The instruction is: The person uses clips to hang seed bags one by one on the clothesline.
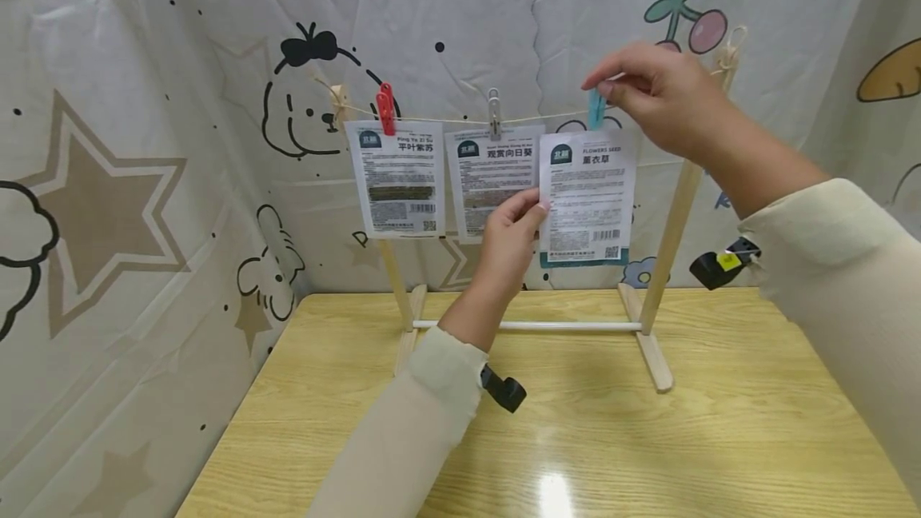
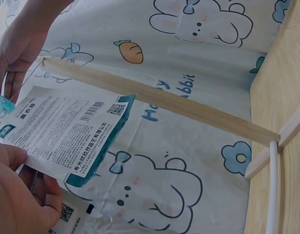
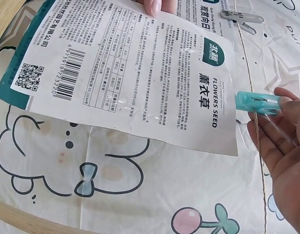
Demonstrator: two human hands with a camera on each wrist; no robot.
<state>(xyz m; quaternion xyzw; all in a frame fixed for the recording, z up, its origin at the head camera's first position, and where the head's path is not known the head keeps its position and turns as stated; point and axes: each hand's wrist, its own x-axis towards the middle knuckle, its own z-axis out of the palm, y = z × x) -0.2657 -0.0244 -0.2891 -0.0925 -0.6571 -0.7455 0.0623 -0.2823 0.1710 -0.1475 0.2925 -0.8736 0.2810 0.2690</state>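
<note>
A white seed packet (image 1: pixel 586 198) marked "FLOWERS SEED", with a teal bottom edge, hangs at the right of a thin string (image 1: pixel 446 120). My left hand (image 1: pixel 505 250) pinches its left edge between thumb and fingers. Up at the packet's top edge, my right hand (image 1: pixel 665 101) pinches a teal clothespin (image 3: pixel 257 103) by its handle end. In the right wrist view the clothespin's tip meets the top edge, and the string passes across the clip. Two similar packets hang to the left: one (image 1: pixel 400 174) under a red clothespin (image 1: pixel 386 109), the other (image 1: pixel 492 162) under a grey clothespin (image 1: pixel 494 114).
The string runs between two wooden posts (image 1: pixel 671 246), which have flat feet (image 1: pixel 651 358) and a white crossbar (image 1: pixel 568 326) low between them. This rack stands on a wood-grain table (image 1: pixel 590 438). Close behind hangs a cartoon-printed curtain (image 1: pixel 216 38).
</note>
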